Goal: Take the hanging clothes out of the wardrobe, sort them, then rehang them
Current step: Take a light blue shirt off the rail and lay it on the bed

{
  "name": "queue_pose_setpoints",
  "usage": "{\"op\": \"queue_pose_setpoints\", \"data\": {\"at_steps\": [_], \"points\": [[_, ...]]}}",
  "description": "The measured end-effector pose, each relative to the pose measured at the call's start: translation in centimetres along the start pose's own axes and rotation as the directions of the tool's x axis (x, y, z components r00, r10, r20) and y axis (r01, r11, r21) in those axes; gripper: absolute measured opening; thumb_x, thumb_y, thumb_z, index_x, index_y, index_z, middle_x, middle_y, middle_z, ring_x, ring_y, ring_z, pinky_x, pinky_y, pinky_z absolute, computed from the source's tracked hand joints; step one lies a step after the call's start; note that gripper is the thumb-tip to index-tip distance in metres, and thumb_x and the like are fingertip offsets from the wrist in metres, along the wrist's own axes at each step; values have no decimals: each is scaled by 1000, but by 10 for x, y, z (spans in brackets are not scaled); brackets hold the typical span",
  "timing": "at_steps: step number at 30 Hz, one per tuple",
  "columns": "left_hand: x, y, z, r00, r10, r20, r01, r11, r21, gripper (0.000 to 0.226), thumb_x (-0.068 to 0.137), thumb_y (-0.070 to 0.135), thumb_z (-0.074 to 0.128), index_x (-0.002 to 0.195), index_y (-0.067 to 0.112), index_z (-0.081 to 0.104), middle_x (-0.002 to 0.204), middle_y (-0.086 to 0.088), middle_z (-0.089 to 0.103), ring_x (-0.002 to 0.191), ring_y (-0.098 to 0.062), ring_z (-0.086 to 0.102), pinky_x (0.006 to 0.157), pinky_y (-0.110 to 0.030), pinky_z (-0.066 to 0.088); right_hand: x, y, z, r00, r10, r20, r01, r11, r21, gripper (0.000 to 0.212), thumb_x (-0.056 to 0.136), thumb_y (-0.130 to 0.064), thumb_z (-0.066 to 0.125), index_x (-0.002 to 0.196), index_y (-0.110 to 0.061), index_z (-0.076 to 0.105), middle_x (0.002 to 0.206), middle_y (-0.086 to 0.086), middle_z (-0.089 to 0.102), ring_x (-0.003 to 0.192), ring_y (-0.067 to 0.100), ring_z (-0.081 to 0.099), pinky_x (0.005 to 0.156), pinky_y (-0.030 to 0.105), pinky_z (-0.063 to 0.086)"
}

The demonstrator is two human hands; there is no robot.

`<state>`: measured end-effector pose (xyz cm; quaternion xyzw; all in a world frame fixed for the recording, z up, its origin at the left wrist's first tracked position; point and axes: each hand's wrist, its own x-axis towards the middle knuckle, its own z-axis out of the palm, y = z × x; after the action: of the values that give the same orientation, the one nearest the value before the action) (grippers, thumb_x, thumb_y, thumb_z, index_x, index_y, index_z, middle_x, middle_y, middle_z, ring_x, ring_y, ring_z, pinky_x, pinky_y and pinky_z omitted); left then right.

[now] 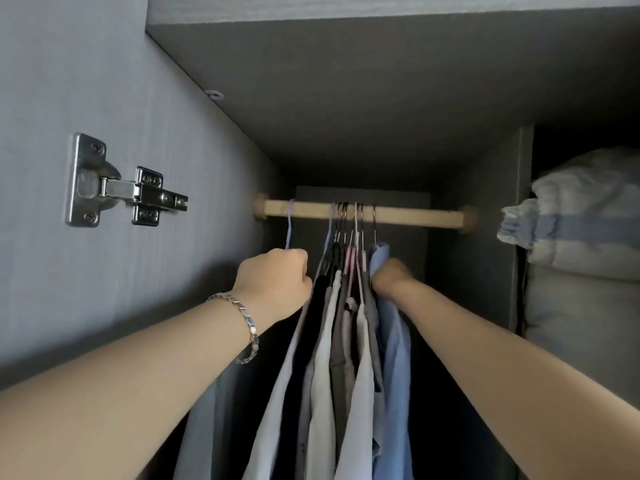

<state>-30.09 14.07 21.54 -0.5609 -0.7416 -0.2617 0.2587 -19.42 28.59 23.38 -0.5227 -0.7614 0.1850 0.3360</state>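
Wooden rod (398, 215) runs above my hands. My left hand (275, 277) grips a blue hanger (289, 230); my right hand (391, 275) clutches the blue shirt (393, 344), other shirts (330, 327) hanging between them.

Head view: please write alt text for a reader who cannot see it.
Two bare arms reach into a wardrobe: the left hand grips a hanger on the wooden rod, and the right hand touches a blue shirt at the end of the bunched clothes. Folded bedding sits to the right.
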Motion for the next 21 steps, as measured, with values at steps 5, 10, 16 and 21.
{"op": "queue_pose_setpoints", "data": {"at_steps": [5, 10, 16, 21], "points": [[8, 0, -2, 1000, -15, -20, 15, 1000, 5, 15, 95, 25, 45, 100, 20, 58, 90, 1, 63, 82, -19, 59, 63, -28, 40, 2, 3, -10, 995, 62, -72, -58, 997, 57, 35, 102, -13, 31, 130, 3, 45, 139, 17, 45, 130, 28, 42, 105, 30, 33], [0, 2, -7, 999, -1, -53, -1, 999, -46, 14, 95, 24, 45, 96, 19, 58, 83, 1, 62, 75, -17, 59, 60, -28, 40, -27, 1, -47, 990, -12, -137, 26, 995, 99, 36, 97, -10, 38, 129, 3, 48, 132, 21, 51, 123, 32, 47, 100, 32, 38], [-23, 20, -12, 994, 52, -101, -62, 993, -99, 13, 93, 21, 45, 92, 18, 58, 82, 4, 60, 74, -17, 57, 57, -27, 38, -83, 1, -56, 988, 48, -146, -50, 999, -6, 33, 100, -10, 33, 130, -1, 43, 120, 18, 56, 119, 27, 52, 97, 31, 40], [-57, 48, -19, 991, 129, -43, -134, 982, -133, 15, 92, 20, 43, 91, 17, 58, 86, 2, 62, 76, -18, 57, 55, -26, 37, -150, 40, -58, 997, -78, 7, 79, 986, -148, 16, 95, -10, 38, 98, -13, 53, 89, 14, 54, 74, 22, 46, 57, 25, 33]]}}
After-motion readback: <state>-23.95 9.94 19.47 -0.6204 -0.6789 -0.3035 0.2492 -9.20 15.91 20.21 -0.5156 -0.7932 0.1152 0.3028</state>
